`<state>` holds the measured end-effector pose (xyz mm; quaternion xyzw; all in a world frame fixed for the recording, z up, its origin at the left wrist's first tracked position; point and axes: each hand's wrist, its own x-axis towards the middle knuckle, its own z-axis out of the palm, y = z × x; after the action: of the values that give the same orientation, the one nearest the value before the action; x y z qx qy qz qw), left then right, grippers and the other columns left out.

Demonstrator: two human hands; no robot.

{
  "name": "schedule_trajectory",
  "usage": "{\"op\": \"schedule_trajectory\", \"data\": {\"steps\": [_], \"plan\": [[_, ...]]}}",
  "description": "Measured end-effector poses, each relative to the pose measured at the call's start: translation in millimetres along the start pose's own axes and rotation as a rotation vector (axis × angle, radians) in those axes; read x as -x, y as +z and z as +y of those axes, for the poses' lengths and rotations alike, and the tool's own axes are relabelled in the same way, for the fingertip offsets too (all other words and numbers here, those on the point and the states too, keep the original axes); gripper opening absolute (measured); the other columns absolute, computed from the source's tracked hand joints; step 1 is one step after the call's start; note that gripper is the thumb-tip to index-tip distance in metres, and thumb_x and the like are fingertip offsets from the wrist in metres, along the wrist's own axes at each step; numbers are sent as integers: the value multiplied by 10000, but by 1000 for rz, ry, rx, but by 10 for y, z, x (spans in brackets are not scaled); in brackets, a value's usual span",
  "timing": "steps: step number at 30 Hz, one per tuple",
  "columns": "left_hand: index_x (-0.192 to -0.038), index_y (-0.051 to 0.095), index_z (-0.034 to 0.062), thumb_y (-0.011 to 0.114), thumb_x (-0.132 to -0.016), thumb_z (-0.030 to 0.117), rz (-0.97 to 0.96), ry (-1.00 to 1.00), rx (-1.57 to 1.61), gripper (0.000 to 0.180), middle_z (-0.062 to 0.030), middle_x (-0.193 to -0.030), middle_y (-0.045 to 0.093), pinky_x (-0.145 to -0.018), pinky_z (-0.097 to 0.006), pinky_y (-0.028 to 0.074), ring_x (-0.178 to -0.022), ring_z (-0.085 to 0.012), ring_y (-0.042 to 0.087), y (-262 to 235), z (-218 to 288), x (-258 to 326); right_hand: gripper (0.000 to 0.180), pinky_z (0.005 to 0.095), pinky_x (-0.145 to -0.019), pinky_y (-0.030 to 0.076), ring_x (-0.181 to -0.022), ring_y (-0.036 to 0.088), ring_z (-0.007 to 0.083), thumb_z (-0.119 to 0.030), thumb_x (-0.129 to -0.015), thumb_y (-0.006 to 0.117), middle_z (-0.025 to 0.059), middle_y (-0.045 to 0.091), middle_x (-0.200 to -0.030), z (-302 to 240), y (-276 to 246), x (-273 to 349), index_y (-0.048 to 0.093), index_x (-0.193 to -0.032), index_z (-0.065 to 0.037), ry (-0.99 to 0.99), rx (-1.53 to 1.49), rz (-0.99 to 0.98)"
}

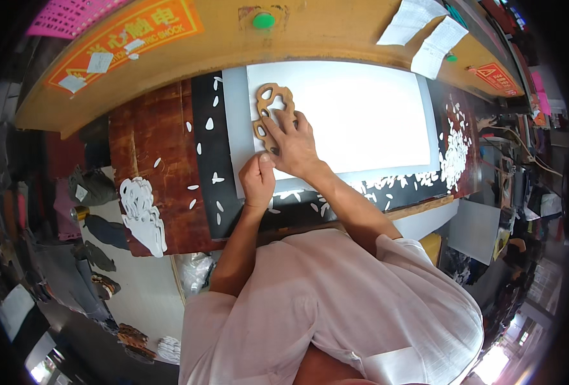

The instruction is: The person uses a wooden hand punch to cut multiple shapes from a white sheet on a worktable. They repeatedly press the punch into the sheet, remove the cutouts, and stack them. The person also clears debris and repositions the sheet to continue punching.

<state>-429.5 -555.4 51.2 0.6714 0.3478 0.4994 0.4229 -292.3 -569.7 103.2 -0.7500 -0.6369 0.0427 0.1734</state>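
Note:
A brown cutting die [275, 96] with curved outlines and several openings lies on a white sheet [361, 122], close to the sheet's left edge. My right hand [295, 146] reaches over the die from the right, its fingers bent onto the frame and gripping it. At the near end of the die, my left hand [257, 179] is closed, thumb on top, by the sheet's left edge. Whatever lies inside its fingers is hidden. Beneath the sheet is a translucent pale board [234, 128], set on a black surface [208, 167].
Small white offcuts [454, 151] lie heaped at the right and scattered along the near edge. A stack of white cut pieces [142, 215] sits on the reddish-brown table [149, 128] at left. Across the far side runs a yellowish machine beam [323, 32] with a green button [263, 21].

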Motion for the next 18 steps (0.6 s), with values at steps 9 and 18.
{"op": "schedule_trajectory", "data": {"steps": [9, 18], "plan": [[-1386, 603, -49, 671, -986, 157, 51, -281, -448, 455, -267, -1284, 655, -1066, -507, 489, -1147, -445, 641, -615, -204, 74, 488, 406, -968, 584, -1211, 683, 308, -330, -952, 751, 228, 672, -1342, 1965, -744, 638, 692, -1360, -68, 526, -496, 294], [-1486, 529, -74, 624, -1019, 343, 53, -347, -687, 633, -315, -1405, 605, -1127, -530, 441, -1294, -475, 572, -224, -177, 18, 812, 463, -1150, 482, -1354, 606, 437, -595, -920, 627, 320, 636, -1414, 4694, -1330, 1505, 587, -1481, -9, 1010, 256, -79]]}}
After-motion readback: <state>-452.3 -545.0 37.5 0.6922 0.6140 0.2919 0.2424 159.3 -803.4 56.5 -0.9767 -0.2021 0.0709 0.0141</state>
